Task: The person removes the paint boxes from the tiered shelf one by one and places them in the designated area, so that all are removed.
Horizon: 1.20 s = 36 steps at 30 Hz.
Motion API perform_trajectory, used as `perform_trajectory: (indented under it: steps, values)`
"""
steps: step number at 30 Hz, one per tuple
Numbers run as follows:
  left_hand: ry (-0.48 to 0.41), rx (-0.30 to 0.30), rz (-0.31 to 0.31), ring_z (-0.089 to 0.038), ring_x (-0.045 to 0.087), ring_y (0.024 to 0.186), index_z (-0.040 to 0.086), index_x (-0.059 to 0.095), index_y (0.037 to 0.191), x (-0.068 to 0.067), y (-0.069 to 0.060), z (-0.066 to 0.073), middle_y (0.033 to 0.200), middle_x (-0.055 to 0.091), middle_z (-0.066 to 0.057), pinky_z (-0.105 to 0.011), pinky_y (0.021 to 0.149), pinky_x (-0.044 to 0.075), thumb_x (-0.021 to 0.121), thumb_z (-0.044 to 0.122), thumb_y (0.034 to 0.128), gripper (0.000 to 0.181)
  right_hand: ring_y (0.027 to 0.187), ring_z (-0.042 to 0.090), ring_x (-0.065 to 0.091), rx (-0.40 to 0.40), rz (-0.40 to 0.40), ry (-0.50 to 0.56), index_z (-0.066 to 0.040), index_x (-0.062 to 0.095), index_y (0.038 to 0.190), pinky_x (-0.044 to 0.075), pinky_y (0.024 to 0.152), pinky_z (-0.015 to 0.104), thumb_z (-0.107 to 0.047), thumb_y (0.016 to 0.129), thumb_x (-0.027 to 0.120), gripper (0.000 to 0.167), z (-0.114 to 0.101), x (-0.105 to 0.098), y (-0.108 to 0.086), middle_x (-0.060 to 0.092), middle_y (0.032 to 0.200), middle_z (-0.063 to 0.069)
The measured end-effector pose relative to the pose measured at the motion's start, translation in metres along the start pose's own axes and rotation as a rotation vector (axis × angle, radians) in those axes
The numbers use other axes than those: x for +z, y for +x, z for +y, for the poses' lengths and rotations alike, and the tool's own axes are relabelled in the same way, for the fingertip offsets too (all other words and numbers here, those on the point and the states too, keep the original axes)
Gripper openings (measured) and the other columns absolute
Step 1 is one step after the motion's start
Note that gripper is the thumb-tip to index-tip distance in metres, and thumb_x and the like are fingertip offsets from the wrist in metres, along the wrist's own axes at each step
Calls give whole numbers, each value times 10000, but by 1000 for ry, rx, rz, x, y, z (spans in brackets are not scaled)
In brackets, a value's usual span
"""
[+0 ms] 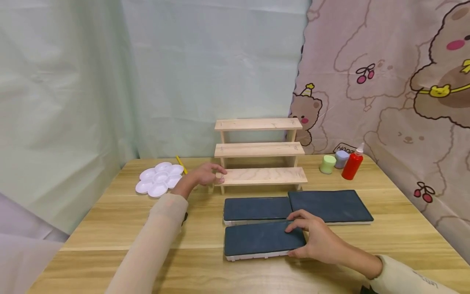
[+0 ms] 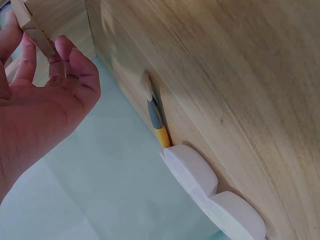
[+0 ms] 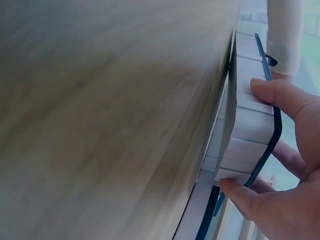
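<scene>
A three-tier wooden stand (image 1: 260, 150) stands at the back of the table. At the left end of its lowest shelf, my left hand (image 1: 207, 174) holds the board's edge between thumb and fingers. The left wrist view shows the board's end (image 2: 36, 31) at those fingertips. My right hand (image 1: 317, 239) grips the right end of the front dark-lidded white box (image 1: 257, 240), thumb and fingers spread across its sides. In the right wrist view, the box's white ribbed side (image 3: 250, 117) faces the camera. Two more such boxes lie behind it, a narrow one (image 1: 253, 207) and a wider one (image 1: 328, 205).
A white flower-shaped palette (image 1: 160, 179) lies left, with a yellow-handled brush (image 1: 181, 164) beside it. At the back right stand a green jar (image 1: 328, 164), a bluish jar (image 1: 341, 159) and a red bottle (image 1: 352, 165). Curtains hang behind the table.
</scene>
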<state>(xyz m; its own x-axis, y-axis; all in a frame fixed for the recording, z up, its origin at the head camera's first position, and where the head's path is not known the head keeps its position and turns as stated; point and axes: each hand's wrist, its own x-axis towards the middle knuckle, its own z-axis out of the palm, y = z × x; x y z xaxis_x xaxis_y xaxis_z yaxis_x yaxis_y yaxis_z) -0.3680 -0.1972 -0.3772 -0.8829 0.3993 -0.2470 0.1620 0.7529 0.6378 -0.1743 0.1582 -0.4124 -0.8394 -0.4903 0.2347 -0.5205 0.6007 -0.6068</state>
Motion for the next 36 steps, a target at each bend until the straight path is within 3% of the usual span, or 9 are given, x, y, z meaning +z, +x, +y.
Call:
perform_trajectory:
  steps: [8,14,18,20,22,25,28,32,36]
  values:
    - [10,-5,1,-84,276,462,126,634,1297,1,0,0,1241,597,-136,-238,493,349,650,213,958,350,1070,223,563,14,-74,18,-251,716,994,497,880,342,-452,668,902,426,2,0,1,576,1194,-4]
    - [0,-6,6,-80,284,454,125,639,1285,3,1,0,1215,606,-136,-236,484,345,662,199,952,342,1037,196,551,27,-110,6,-243,707,1000,490,844,297,-481,665,894,452,1,-1,0,566,1207,11]
    - [-2,23,9,-96,304,475,110,644,1275,3,2,0,1185,625,-141,-253,509,364,670,196,946,342,996,169,552,22,-110,6,-240,701,1001,490,825,284,-476,665,895,453,2,-1,0,563,1210,14]
    - [25,48,21,-133,470,599,105,652,1265,3,2,0,1223,625,-144,-287,609,435,673,203,944,337,1002,172,551,22,-114,2,-240,701,1006,491,832,292,-483,671,888,454,1,-2,-1,560,1217,10]
    - [40,65,35,-226,595,850,99,663,1252,3,1,0,1287,608,-161,-358,770,486,678,198,940,327,1040,189,552,24,-115,-17,-245,706,1015,493,861,319,-501,676,879,459,1,-2,-2,563,1219,-6]
    - [49,92,62,-334,495,1258,91,678,1227,5,0,-1,1368,565,-164,-452,994,430,691,192,931,313,1064,193,572,26,-99,-55,-248,720,1025,510,875,360,-515,685,868,457,-2,-4,-2,580,1202,-42]
    - [47,126,89,-354,499,1261,87,697,1187,6,-2,-1,1335,589,-158,-483,1009,422,710,181,918,285,1029,162,606,18,-59,-88,-236,735,1017,535,834,366,-486,706,866,420,-6,-8,0,611,1145,-93]
    - [163,216,146,-367,510,1212,62,730,1120,5,-10,2,1261,616,-176,-497,999,421,736,162,901,241,990,143,633,10,8,-81,-202,748,1012,550,756,343,-432,749,854,365,-8,-13,8,630,1092,-131]
    - [271,283,188,-391,487,1214,24,721,1147,5,-21,7,1268,589,-214,-524,1010,410,740,172,900,289,1035,193,629,12,73,-40,-151,753,1062,548,736,354,-410,786,833,387,-6,-20,18,660,1141,-50]
